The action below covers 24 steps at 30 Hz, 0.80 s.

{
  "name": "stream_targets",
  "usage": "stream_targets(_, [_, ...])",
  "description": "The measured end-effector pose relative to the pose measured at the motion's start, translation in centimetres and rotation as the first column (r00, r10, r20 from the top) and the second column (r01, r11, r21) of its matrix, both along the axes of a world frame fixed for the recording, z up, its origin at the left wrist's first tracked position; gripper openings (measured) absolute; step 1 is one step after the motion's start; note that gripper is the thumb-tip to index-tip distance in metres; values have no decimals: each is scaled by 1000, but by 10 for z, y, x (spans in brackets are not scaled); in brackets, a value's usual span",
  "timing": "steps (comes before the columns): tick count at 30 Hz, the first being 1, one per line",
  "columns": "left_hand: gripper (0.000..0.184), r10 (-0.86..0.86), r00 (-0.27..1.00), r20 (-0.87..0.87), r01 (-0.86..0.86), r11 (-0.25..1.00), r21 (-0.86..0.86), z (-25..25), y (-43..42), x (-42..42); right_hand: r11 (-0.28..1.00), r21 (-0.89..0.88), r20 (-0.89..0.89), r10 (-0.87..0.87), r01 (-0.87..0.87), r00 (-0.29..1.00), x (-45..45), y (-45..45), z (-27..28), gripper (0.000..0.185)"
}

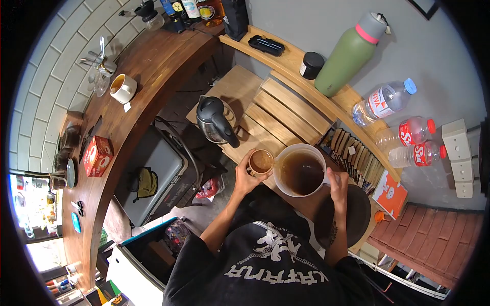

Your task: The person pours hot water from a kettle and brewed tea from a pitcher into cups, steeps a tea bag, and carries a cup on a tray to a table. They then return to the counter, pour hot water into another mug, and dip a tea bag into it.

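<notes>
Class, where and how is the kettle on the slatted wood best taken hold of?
Probably around its black handle, coming from the side of the left hand: the handle juts that way, standing out from the see-through body.

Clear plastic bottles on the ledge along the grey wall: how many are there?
3. The blue-capped bottle is nearest the green flask; past it lie a red-capped bottle and a second red-capped bottle, close together.
</notes>
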State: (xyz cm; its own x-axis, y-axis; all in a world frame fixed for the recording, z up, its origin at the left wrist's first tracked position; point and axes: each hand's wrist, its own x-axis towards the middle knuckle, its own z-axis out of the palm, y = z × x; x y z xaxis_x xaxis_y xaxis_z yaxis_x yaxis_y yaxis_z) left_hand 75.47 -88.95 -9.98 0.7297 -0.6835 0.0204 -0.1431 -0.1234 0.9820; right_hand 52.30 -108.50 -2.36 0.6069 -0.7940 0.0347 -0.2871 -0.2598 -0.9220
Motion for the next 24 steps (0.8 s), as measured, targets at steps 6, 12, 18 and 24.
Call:
stream_targets(6, [86,-49,991,127,49,999,6,14,-12,-7,978,149,32,-152,146,988,-44,-7,-26,48])
stream_targets(12, [86,-81,984,161,85,996,-15,35,-17,-16,926,186,102,-350,328,931,-67,0,-48,48])
stream_targets(18, [84,-67,992,103,74,995,-66,50,-15,-31,932,250,108,-297,263,949,-98,-6,-56,49])
stream_targets(24, [84,-51,993,107,55,998,-35,76,-4,-42,942,233,35,-258,243,966,-114,-14,-54,50])
